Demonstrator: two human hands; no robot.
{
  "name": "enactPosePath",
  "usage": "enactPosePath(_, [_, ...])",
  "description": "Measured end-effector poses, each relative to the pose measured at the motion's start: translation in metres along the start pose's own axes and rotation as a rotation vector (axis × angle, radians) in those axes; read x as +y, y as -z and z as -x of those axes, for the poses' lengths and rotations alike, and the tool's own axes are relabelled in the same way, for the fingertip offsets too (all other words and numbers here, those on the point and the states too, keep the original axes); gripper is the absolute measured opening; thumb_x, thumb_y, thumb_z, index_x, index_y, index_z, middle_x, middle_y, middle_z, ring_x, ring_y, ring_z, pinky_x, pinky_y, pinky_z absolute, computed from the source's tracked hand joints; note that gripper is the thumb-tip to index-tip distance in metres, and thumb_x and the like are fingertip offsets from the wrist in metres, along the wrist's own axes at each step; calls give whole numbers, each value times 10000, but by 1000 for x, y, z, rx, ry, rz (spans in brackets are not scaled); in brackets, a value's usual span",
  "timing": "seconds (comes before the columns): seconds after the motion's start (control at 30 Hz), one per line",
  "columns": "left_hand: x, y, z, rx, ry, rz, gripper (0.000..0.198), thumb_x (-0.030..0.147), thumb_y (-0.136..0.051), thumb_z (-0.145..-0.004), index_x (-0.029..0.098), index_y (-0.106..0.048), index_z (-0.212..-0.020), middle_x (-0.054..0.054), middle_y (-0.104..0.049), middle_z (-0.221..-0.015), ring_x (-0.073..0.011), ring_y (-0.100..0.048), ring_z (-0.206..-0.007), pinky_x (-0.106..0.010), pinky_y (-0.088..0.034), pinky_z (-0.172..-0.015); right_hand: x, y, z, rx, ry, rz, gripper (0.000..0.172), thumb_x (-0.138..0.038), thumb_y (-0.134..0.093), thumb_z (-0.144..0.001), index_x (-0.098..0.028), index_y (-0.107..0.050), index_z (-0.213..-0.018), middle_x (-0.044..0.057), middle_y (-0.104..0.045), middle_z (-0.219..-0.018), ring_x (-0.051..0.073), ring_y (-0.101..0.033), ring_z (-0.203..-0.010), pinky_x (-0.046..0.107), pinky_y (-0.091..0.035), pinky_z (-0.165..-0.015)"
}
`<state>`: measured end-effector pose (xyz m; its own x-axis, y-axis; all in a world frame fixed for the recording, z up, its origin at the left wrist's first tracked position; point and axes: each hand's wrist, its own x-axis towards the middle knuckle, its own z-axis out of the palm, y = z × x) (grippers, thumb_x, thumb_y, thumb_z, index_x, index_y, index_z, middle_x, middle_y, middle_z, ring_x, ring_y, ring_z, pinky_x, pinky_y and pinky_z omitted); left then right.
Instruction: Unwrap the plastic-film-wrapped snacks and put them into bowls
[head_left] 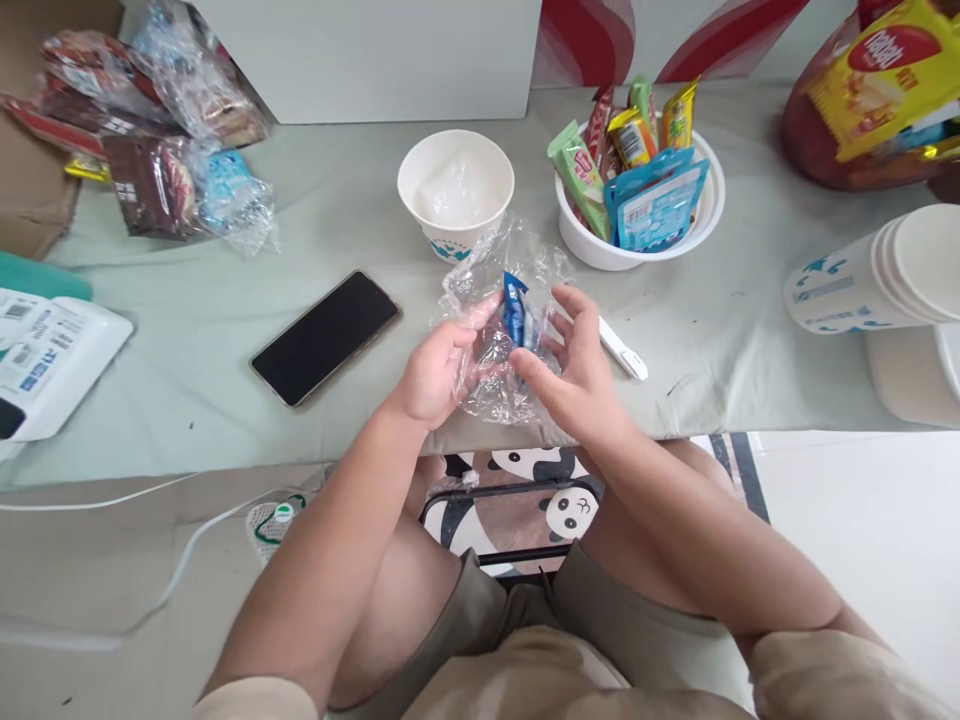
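My left hand (436,372) is closed on the edge of a clear plastic bag (487,290) at the table's front edge. A small blue snack packet (516,310) stands inside the bag between my hands. My right hand (574,375) curls round the bag's right side, thumb and fingers pressing the plastic next to the blue packet. A white paper cup (455,195) with clear plastic inside stands just behind the bag. To its right, a white bowl (705,215) holds several upright snack packets, with a blue pouch (656,205) in front.
A black phone (325,337) lies left of my hands. A white pen-like stick (622,350) lies right of them. Wrapped snacks (161,130) pile at the back left, a stack of paper cups (870,275) lies at the right, and a white device (45,365) sits at the far left.
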<state>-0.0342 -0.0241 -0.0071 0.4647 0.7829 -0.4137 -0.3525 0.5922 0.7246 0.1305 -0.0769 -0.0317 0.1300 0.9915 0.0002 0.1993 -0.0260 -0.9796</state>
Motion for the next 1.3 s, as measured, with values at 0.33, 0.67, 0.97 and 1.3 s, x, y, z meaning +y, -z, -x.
enactPosePath(0.33, [15, -3, 0, -173, -59, 7, 527, 394, -503, -708, 144, -786, -1075, -139, -746, -1032, -299, -644, -1045, -326, -509, -649, -2, -4, -11, -55, -314, -589, 771, -469, -867, -768, -361, -403, -1374, -3, -678, -1102, 171, -688, -861, 361, -628, -779])
enactPosePath(0.67, [44, -7, 18, -97, -211, 281, 248, 352, -574, -712, 239, -703, -892, -40, -491, -695, -152, -375, -572, -269, -265, -462, -9, -11, -17, -69, -638, -976, 405, -226, -773, -677, -251, -574, -1029, -44, -704, -819, 153, -664, -699, 305, -613, -697])
enactPosePath(0.97, [59, 24, 27, -69, -541, 537, 210, 213, -610, -917, 359, -739, -992, 85, -645, -724, -55, -293, -481, -226, -206, -417, -4, -21, -21, -94, -509, -975, 360, -231, -769, -723, -259, -588, -1033, -22, -726, -913, 180, -697, -813, 402, -631, -868])
enactPosePath(1.3, [56, 27, 8, 13, -314, 187, 265, 432, -583, -797, 250, -725, -928, -50, -594, -781, -167, -510, -611, -297, -410, -535, -32, 40, -43, 384, 294, -374, 318, -113, -743, -806, -300, -656, -1047, -36, -694, -986, 135, -653, -854, 280, -569, -779])
